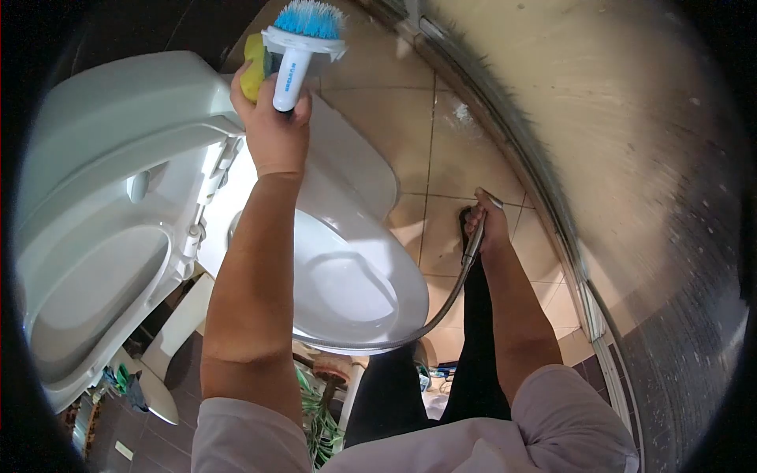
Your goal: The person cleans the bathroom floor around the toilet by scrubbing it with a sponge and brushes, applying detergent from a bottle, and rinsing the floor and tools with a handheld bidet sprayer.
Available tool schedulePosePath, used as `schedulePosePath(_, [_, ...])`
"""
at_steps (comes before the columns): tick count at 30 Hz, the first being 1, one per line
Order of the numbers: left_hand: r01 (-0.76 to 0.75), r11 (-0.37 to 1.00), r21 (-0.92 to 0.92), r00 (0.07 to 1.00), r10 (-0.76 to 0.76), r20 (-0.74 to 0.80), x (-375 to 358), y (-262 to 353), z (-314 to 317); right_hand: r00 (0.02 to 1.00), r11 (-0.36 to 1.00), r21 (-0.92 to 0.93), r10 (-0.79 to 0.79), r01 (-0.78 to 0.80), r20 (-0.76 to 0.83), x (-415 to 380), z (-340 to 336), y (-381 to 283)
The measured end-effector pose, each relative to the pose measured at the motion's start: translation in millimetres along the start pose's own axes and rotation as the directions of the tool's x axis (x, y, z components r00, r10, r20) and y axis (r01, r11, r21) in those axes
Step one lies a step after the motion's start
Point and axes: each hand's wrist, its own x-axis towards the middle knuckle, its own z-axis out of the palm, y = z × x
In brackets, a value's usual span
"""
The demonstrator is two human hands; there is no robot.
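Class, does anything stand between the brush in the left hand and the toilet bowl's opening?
Nothing visible blocks the scrub brush: the toilet lid and seat are raised, and the hose curves outside the bowl's rim.

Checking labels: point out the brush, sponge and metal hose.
Brush [291,77]: head view, on its white handle.
Sponge [253,67]: head view, on its yellow side.
Metal hose [449,303]: head view, on its curved stretch.

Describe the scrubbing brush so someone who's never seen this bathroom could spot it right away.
Start from the large white toilet, then look to the left hand beyond its bowl. The brush it grips has blue and white bristles and a short white handle, unlike the yellow sponge held beside it.
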Motion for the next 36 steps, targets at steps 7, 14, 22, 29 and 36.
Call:
schedulePosePath(7, [0.041,0.999,-0.016,0.999,-0.04,0.013,1.1,2.2,0.1,0.992,0.996,-0.054,-0.073,0.068,-0.102,-6.2,13.8,-15.1])
schedulePosePath(14, [0.073,0.997,-0.01,0.996,-0.072,0.051,0.6,3.2,-0.5,0.997,0.99,0.118,-0.078,0.077,0.0,-14.2,11.6,-36.6])
schedulePosePath(22, [0.179,0.983,-0.047,0.953,-0.161,0.257,-0.5,2.8,-5.1,0.984,0.98,0.15,-0.109,0.129,-0.138,-22.5,2.8,-44.4])
schedulePosePath(29, [0.222,0.968,-0.122,0.939,-0.178,0.295,2.6,3.5,-10.4,0.994,0.931,0.351,-0.082,0.102,-0.071,-21.6,34.2,-63.6])
schedulePosePath(36, [0.168,0.978,-0.128,0.949,-0.125,0.288,3.8,-0.5,-7.8,0.99,0.951,0.288,-0.131,0.113,0.044,-15.7,69.3,-75.4])
